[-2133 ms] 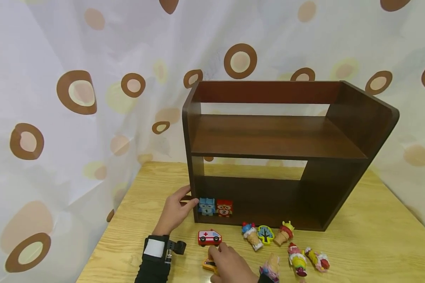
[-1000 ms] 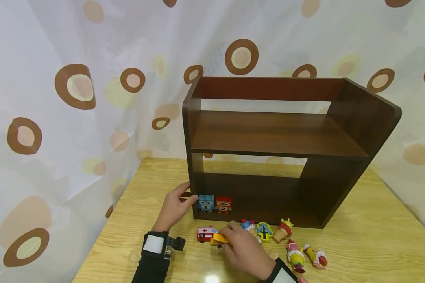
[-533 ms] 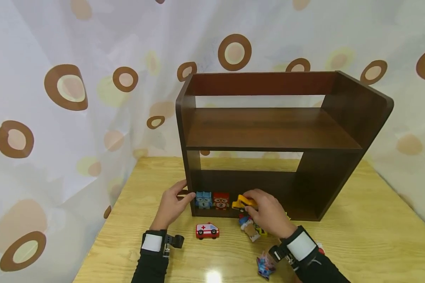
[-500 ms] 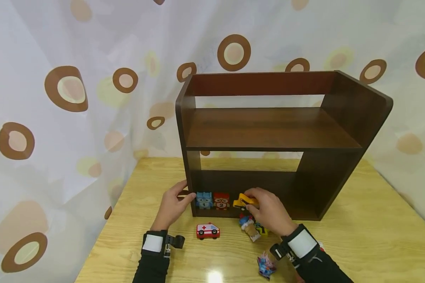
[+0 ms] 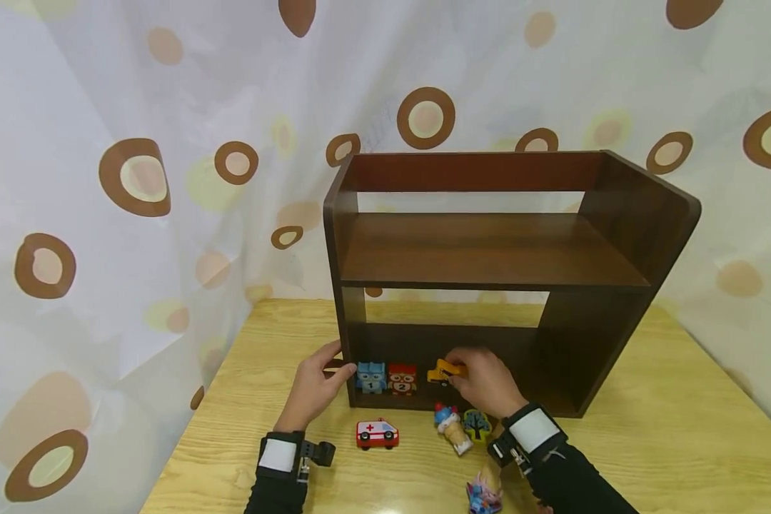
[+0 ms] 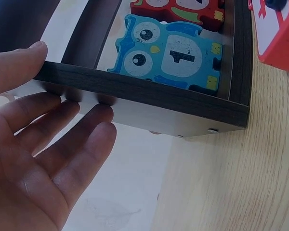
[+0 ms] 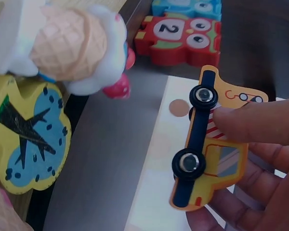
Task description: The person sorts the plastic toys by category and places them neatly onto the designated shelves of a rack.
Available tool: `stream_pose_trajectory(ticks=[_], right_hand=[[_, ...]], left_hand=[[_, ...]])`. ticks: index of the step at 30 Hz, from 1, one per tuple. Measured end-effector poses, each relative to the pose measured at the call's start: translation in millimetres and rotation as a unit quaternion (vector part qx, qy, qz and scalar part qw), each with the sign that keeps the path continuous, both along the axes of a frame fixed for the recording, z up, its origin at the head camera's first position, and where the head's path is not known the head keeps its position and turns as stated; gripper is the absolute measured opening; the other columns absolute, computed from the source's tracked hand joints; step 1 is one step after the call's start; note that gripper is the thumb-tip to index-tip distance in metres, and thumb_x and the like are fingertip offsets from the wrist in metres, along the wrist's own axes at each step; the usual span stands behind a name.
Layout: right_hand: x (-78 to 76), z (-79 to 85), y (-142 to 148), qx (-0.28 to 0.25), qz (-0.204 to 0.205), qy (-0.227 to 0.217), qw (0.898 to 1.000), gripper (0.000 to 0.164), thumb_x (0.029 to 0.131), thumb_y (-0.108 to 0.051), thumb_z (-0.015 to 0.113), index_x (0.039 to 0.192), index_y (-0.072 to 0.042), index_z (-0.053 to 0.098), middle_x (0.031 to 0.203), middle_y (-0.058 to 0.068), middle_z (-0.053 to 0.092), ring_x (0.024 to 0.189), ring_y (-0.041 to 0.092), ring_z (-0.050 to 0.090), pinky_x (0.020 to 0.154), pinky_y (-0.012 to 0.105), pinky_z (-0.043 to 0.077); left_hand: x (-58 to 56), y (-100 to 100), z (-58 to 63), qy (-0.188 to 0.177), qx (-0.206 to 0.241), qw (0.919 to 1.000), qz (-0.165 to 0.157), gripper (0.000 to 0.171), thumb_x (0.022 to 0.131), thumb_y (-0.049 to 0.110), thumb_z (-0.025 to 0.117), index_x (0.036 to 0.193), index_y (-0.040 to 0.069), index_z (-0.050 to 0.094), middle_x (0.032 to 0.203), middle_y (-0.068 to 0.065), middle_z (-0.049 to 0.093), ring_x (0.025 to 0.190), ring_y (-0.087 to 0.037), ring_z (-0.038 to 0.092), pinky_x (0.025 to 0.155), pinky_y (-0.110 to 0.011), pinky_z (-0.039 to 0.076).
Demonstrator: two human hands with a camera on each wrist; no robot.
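My left hand [image 5: 315,385] grips the left side panel of a dark brown two-tier shelf [image 5: 495,250], thumb [image 6: 19,65] at the front edge and fingers along the outer face. My right hand [image 5: 488,382] pinches a yellow toy tow truck [image 7: 207,144] with black wheels inside the lower compartment. The truck is right of a red owl block marked 2 [image 5: 402,379]. Beside that, against the left panel, stands a blue owl block marked 1 [image 6: 166,55].
A red-and-white toy ambulance [image 5: 377,434] stands on the wooden table [image 5: 231,428] before the shelf. Close to the shelf front lie an ice-cream-cone toy [image 5: 452,430] and a yellow tree block [image 7: 33,139]. Another cone toy [image 5: 485,492] lies nearer me, by my right wrist.
My right hand has picked the yellow tow truck up from the table and carried it forward into the lower compartment, right of the red owl. My left hand keeps its grip on the shelf panel.
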State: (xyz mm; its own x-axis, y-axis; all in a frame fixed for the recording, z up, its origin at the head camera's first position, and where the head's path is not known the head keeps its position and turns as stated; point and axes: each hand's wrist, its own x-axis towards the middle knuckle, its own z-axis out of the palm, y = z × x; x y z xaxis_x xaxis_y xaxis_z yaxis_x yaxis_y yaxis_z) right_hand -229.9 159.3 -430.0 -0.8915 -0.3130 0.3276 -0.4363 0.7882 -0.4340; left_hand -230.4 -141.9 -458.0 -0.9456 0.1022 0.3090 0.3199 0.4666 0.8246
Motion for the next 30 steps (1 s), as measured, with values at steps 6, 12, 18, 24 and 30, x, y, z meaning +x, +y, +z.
stream_pose_trajectory(ticks=[6, 12, 18, 24, 30], right_hand=[[-4.3, -5.5, 0.3, 0.01, -0.009, -0.017, 1.0, 0.022, 0.08, -0.006, 0.078, 0.102, -0.006, 0.074, 0.102, 0.01, 0.074, 0.09, 0.026, 0.069, 0.078, 0.045, 0.059], [-3.0, -9.9, -5.2, 0.007, -0.004, -0.022, 1.0, 0.022, 0.08, -0.004, 0.078, 0.101, -0.007, 0.074, 0.102, 0.009, 0.075, 0.09, 0.025, 0.069, 0.078, 0.044, 0.059], [-1.3, -16.5, -14.4, 0.006, -0.009, -0.021, 1.0, 0.021, 0.08, -0.005, 0.079, 0.1, -0.01, 0.075, 0.1, 0.006, 0.075, 0.091, 0.025, 0.068, 0.078, 0.043, 0.059], [2.5, -23.4, -23.0, 0.006, -0.02, -0.025, 0.999, 0.022, 0.078, -0.005, 0.08, 0.098, -0.01, 0.075, 0.099, 0.006, 0.075, 0.092, 0.026, 0.066, 0.079, 0.045, 0.058], [1.2, -23.6, -31.7, -0.001, -0.024, -0.024, 0.999, 0.022, 0.077, -0.005, 0.081, 0.098, -0.011, 0.076, 0.1, 0.006, 0.075, 0.093, 0.027, 0.066, 0.08, 0.045, 0.058]], left_hand=[[0.1, 0.0, -0.8, 0.005, -0.003, 1.0, -0.005, 0.049, 0.093, 0.019, 0.069, 0.14, 0.011, 0.058, 0.137, -0.012, 0.063, 0.109, -0.031, 0.069, 0.089, -0.041, 0.06], [0.9, -3.3, -1.4, 0.007, 0.001, 1.0, -0.005, 0.049, 0.093, 0.018, 0.07, 0.14, 0.011, 0.058, 0.137, -0.012, 0.063, 0.107, -0.03, 0.07, 0.087, -0.04, 0.061], [1.8, -7.1, -3.5, 0.007, -0.001, 1.0, 0.0, 0.048, 0.092, 0.017, 0.07, 0.139, 0.013, 0.058, 0.137, -0.012, 0.063, 0.107, -0.031, 0.07, 0.087, -0.039, 0.061], [1.8, -12.7, -8.2, 0.0, -0.007, 0.9999, 0.008, 0.048, 0.092, 0.019, 0.07, 0.139, 0.015, 0.059, 0.135, -0.011, 0.064, 0.108, -0.029, 0.07, 0.087, -0.038, 0.061], [2.1, -20.9, -10.0, -0.001, -0.013, 0.9998, 0.017, 0.046, 0.092, 0.023, 0.071, 0.137, 0.02, 0.061, 0.134, -0.009, 0.065, 0.107, -0.028, 0.07, 0.087, -0.038, 0.061]])
